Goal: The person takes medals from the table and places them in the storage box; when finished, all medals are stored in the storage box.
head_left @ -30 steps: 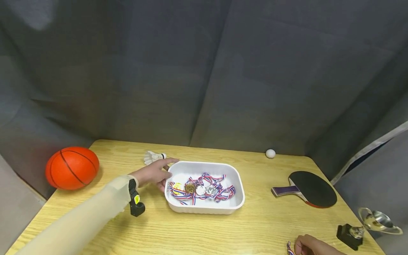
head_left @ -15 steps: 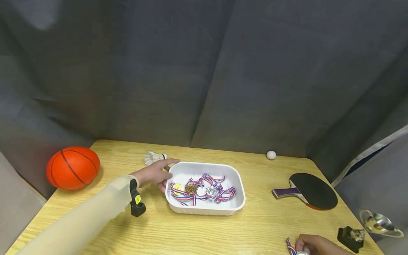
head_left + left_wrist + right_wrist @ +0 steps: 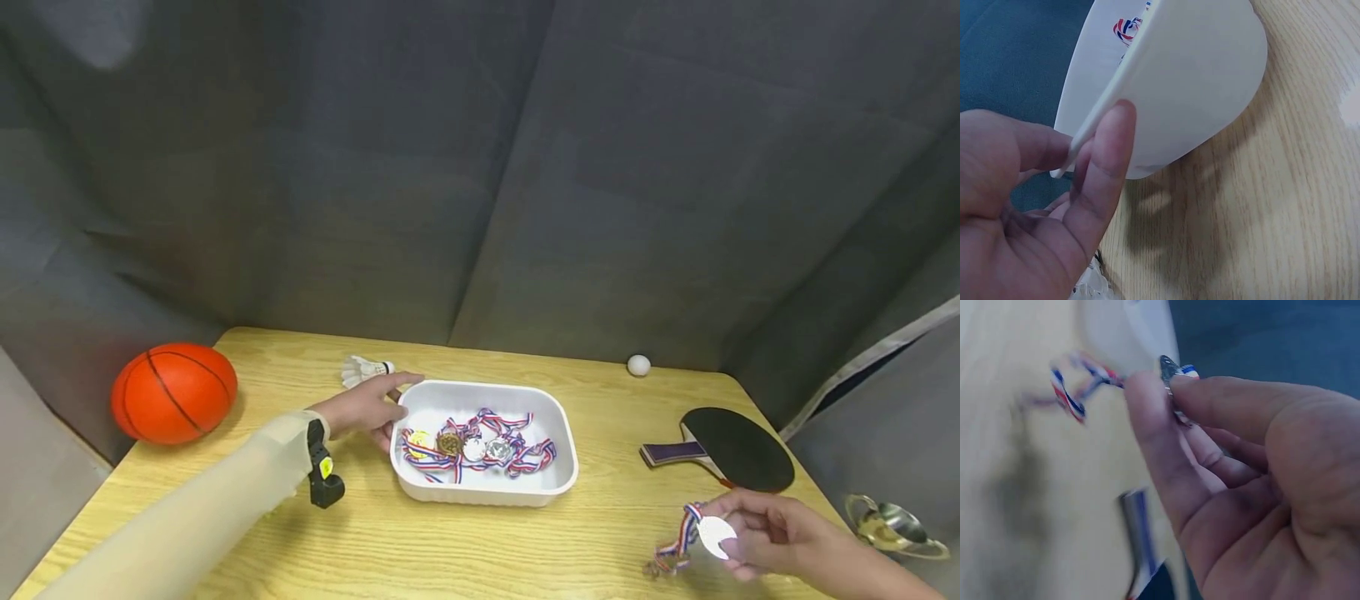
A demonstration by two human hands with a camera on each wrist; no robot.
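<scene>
A person's right hand pinches a silver medal between thumb and fingers above the near right part of the wooden table, its striped ribbon trailing down. The left hand grips the left rim of a white tray of medals, thumb and fingers on either side of the rim

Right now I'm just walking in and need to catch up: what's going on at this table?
A person's left hand holds the rim of a white tray where several ribboned medals lie. Their right hand pinches another silver medal above the table's near right corner, its striped ribbon trailing down. A table tennis paddle lies nearby.
</scene>
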